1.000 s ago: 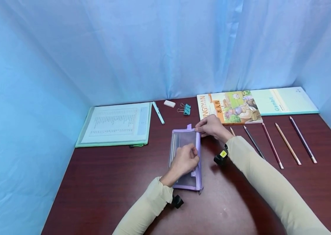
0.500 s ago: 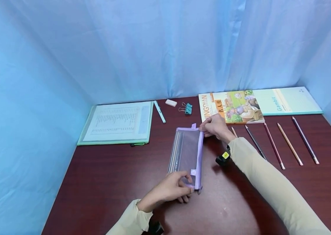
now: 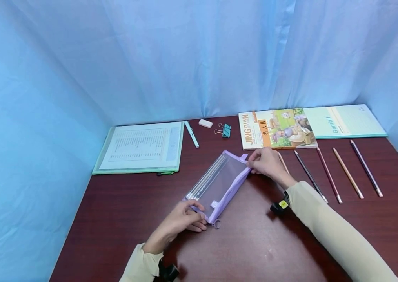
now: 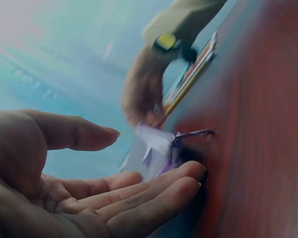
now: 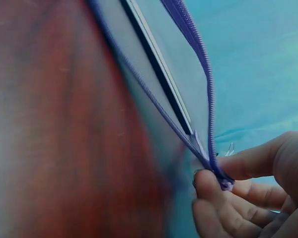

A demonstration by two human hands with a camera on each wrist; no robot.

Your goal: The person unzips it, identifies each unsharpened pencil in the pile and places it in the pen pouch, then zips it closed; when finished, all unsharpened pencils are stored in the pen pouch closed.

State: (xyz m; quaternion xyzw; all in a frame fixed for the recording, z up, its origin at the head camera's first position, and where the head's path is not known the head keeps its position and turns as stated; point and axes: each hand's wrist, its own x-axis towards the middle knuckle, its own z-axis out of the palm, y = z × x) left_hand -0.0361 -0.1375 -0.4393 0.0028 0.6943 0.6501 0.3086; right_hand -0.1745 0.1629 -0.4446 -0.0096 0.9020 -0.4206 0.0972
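Note:
A see-through zip pencil case (image 3: 224, 183) with purple edging lies slanted on the table, several pencils (image 3: 208, 176) along its far-left side. My right hand (image 3: 267, 162) pinches its upper right corner between thumb and fingers. Seen from the right wrist, the zip (image 5: 210, 94) gapes apart down to that pinched end, with a pencil (image 5: 161, 69) showing inside. At the lower end, my left hand (image 3: 182, 219) touches the case. In the left wrist view its fingers (image 4: 139, 201) stretch out nearly straight by the case's end, thumb apart. A ring pull (image 3: 217, 224) hangs at the lower corner.
Several loose pencils (image 3: 348, 173) lie in a row on the right. Behind them are a picture-cover book (image 3: 278, 129) and a mint notebook (image 3: 347, 121). A green-edged document folder (image 3: 139, 147), a pen (image 3: 191, 134), an eraser (image 3: 205, 123) and a teal binder clip (image 3: 226, 130) lie further left.
My left hand has moved from over the middle of the case to its lower end. The case has turned, its lower end swinging left, while my right hand keeps its pinch and shifts slightly right.

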